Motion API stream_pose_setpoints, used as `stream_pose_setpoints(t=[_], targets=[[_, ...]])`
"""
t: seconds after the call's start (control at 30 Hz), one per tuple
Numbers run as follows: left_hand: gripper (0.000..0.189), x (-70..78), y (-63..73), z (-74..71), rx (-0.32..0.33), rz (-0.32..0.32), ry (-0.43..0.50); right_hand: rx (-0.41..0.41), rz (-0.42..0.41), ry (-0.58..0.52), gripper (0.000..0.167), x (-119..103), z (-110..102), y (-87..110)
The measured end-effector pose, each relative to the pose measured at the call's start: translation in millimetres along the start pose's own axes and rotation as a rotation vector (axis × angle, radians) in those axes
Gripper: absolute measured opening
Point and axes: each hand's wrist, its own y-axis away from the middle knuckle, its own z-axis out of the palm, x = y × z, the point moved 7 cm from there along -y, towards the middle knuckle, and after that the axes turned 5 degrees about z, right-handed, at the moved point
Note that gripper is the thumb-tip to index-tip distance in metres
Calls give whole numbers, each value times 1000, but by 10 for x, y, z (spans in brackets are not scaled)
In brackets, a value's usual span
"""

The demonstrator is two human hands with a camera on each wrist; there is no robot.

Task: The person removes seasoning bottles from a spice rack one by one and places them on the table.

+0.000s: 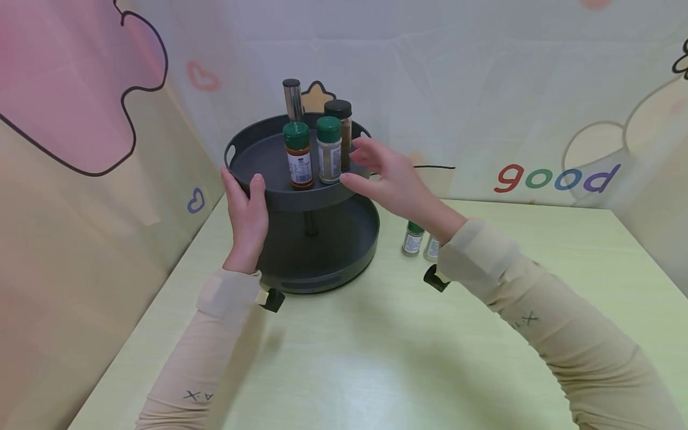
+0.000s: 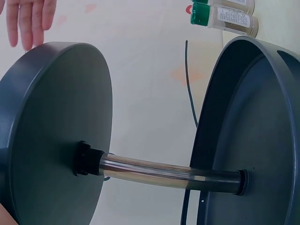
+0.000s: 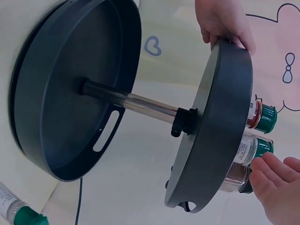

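Observation:
A dark grey two-tier turntable rack stands on the table, its upper tray (image 1: 258, 149) above a lower tray (image 1: 290, 257). My left hand (image 1: 248, 218) holds the upper tray's left rim, thumb at the front wall. On that tray are a green-capped jar of orange-red spice (image 1: 299, 164), a green-capped jar of pale powder (image 1: 329, 158) and a black-capped brown jar (image 1: 346, 134) behind. My right hand (image 1: 395, 179) hovers just right of these jars, fingers loosely bent, holding nothing. In the right wrist view its fingertips (image 3: 262, 164) lie close to a green cap; contact is unclear.
Two more green-capped jars, one of them (image 1: 412, 240) fully visible, stand on the table right of the rack; my right forearm partly covers the other. A chrome pole (image 1: 292, 101) rises above the upper tray. Printed cloth walls (image 1: 430, 89) border the table (image 1: 376, 358).

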Motion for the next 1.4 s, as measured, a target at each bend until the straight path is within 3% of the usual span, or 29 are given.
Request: stream_pose_setpoints(t=[0.27, 0.73, 1.4], targets=[[75, -4, 7, -1, -1, -4, 0, -67, 21, 9, 65, -119, 135, -147], [76, 3, 1, 0, 3, 9, 2, -91, 91, 6, 67, -190, 319, -322], [76, -3, -9, 1, 8, 15, 7, 34, 165, 4, 60, -337, 535, -426]])
